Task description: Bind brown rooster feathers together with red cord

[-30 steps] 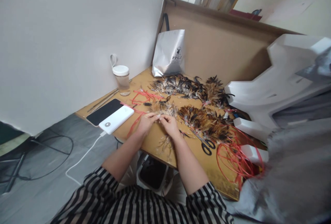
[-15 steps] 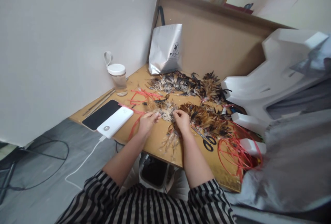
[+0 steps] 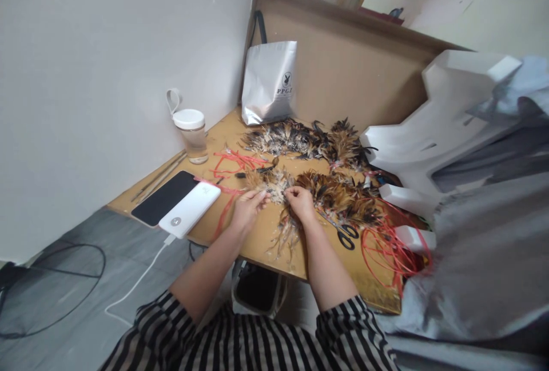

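Note:
Both hands meet over a pale, fluffy pile of feathers (image 3: 278, 181) near the middle of the table. My left hand (image 3: 249, 208) has thumb and fingertips pinched together at the left side of that pile; whatever lies between them is too small to name. With its fingers also closed in a pinch, my right hand (image 3: 301, 202) touches the pile's right side, and its grip is hidden. Brown feather bunches (image 3: 343, 194) lie just right of my right hand. Scissors with black handles (image 3: 346, 236) rest beside my right forearm. Loose feathers (image 3: 286, 235) lie between my wrists.
Behind lie more dark feather bunches (image 3: 300, 139) and a silver bag (image 3: 269, 82). Red plastic strips (image 3: 238, 159) and a red tangle (image 3: 392, 251) flank the work. At left stand a lidded cup (image 3: 191, 136), a phone (image 3: 165, 196) and a white power bank (image 3: 191, 210). White foam (image 3: 433, 125) leans at right.
My left hand has shifted slightly, its fingertips a little nearer the right hand. The right hand stays at the feathers. The whole view has moved slightly.

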`<state>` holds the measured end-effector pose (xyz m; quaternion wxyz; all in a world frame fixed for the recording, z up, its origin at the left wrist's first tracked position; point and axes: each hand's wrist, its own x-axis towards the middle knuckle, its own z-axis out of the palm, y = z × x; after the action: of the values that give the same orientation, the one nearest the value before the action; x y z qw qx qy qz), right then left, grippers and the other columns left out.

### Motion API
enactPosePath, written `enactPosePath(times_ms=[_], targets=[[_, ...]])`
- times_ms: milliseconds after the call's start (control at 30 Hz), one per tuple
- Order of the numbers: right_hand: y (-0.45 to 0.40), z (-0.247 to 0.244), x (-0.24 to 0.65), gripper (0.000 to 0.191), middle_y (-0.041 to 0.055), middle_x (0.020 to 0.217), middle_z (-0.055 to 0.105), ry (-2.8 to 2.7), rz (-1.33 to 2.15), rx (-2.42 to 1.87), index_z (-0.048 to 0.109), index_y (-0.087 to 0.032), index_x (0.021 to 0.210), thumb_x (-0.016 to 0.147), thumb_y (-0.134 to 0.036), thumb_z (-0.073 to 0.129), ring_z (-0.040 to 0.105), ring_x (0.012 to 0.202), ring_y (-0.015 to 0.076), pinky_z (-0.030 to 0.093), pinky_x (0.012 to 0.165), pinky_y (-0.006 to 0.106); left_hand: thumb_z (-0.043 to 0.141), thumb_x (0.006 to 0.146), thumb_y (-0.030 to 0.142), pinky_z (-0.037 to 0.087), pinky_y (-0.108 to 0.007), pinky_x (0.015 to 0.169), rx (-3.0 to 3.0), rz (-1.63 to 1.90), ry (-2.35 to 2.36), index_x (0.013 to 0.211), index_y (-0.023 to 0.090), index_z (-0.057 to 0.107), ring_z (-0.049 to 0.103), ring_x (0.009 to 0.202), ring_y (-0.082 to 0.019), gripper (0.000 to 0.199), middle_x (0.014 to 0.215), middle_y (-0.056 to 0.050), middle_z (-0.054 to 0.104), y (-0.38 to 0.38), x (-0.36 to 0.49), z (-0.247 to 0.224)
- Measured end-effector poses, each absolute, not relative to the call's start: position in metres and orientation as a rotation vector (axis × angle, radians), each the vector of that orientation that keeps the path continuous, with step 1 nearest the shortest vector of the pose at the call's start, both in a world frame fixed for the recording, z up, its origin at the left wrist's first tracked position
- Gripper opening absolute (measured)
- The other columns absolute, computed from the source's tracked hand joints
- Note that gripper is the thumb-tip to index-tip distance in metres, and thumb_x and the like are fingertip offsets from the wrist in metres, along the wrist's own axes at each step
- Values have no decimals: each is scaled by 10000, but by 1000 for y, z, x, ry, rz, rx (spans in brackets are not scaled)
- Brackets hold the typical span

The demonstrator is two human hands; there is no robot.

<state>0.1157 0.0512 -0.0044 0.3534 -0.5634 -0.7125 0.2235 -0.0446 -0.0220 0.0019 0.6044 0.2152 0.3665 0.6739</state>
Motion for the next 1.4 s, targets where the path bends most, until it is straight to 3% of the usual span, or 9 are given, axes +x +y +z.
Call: enactPosePath(times_ms=[333,600,800,1133,1400], targets=[[53,-5,115,270,42,615,630,-1710,726,-1361,667,-115,692,655,-350,539,519,543,131,391,546,233,716,616,205,421,-162,528,414,1538,737,762,103,629,578,603,-72,199,724,-53,660,-24,-48,2],[50,-5,115,300,39,650,653,-1799,598,-1422,688,-154,746,672,-395,527,543,568,149,398,570,246,708,631,176,422,-142,523,425,1529,697,777,108,643,575,612,-64,174,734,-53,659,-23,-50,-3],[46,-2,116,215,36,630,651,-1830,516,-1471,678,-179,652,658,-349,547,550,574,154,379,550,243,709,623,143,429,-127,510,466,1512,717,723,94,646,566,581,-53,128,706,-55,656,-25,-49,-1],[18,15,85,220,38,671,668,-1533,1151,-1004,677,-135,688,614,-335,624,568,614,141,434,651,261,706,636,165,463,-176,611,598,1556,712,805,91,662,592,646,-85,189,770,-85,669,-27,-42,-9],[14,9,78,199,36,701,677,-1596,1198,-926,685,-144,714,637,-317,621,579,650,143,432,689,268,715,621,155,460,-184,652,584,1588,688,774,83,656,593,655,-85,179,714,-61,655,-25,-42,-15]])
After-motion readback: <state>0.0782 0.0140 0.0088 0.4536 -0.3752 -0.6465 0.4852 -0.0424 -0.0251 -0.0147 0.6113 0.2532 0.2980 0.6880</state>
